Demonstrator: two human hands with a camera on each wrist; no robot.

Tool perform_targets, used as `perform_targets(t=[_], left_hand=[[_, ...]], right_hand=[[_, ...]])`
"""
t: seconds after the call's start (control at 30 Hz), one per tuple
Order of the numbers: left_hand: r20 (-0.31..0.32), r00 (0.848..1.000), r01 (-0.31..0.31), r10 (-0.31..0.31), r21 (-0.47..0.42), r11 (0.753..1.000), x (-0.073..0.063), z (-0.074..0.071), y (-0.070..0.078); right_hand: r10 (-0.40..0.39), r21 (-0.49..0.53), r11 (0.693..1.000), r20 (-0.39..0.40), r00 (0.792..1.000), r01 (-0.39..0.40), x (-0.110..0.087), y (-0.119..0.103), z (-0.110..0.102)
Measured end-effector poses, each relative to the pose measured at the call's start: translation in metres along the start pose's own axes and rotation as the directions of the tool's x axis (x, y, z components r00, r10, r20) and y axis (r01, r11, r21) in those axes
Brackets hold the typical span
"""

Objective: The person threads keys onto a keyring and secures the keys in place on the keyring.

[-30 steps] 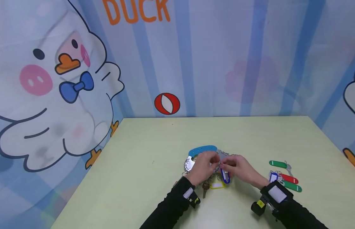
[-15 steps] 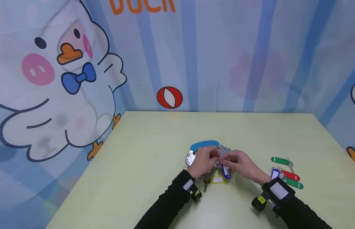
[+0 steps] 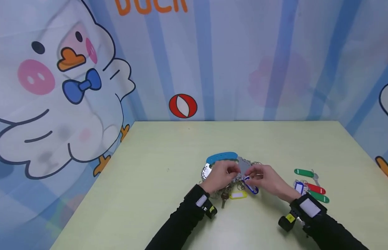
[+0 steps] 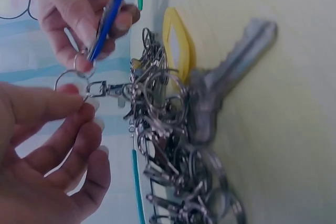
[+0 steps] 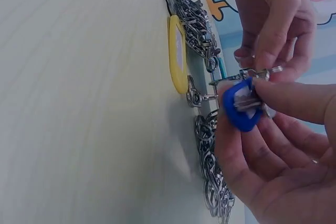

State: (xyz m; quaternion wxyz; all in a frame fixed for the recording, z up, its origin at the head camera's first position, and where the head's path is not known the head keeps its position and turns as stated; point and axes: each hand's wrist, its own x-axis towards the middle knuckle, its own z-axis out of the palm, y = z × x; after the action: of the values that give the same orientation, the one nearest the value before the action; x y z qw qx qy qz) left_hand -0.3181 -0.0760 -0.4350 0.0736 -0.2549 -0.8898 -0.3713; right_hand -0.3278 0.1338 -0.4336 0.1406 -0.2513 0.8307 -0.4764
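In the left wrist view my left hand (image 4: 58, 145) pinches a metal split ring (image 4: 56, 80) near a swivel clasp (image 4: 107, 88). My right hand (image 3: 265, 178) holds a blue key tag (image 4: 109, 22) between thumb and fingers. A small ring at the tag's end meets the split ring. In the right wrist view, the blue tag is seen end-on, with a silvery key-like piece against it. Below the hands lies a tangle of metal rings and clasps (image 4: 168, 114), with a yellow key tag (image 3: 238, 195) and a brown-grey key (image 3: 224, 198) at its near side.
A curved blue strip (image 3: 222, 157) lies behind the hands, partly covered by the left one. To the right are two green key tags (image 3: 303, 172), a red key tag (image 3: 316, 188) and another blue tag (image 3: 299, 187) on the pale table (image 3: 168, 208).
My right hand has shifted slightly right, away from the left hand. The blue key tag has swung outward with it and lies more slanted. The left hand stays nearly in place.
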Motion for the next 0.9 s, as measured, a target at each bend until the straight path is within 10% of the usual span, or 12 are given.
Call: perform_targets(t=[0.53,0.9], left_hand=[[0.366,0.929,0.002,-0.052,0.134,0.991,-0.010,-0.003,0.004],[0.387,0.920,0.004,-0.064,0.155,0.988,-0.012,-0.003,0.007]], right_hand=[[-0.108,-0.113,0.985,0.174,0.979,0.128,-0.004,0.007,0.003],[-0.168,-0.238,0.949,0.173,0.971,0.207,-0.004,0.001,0.007]])
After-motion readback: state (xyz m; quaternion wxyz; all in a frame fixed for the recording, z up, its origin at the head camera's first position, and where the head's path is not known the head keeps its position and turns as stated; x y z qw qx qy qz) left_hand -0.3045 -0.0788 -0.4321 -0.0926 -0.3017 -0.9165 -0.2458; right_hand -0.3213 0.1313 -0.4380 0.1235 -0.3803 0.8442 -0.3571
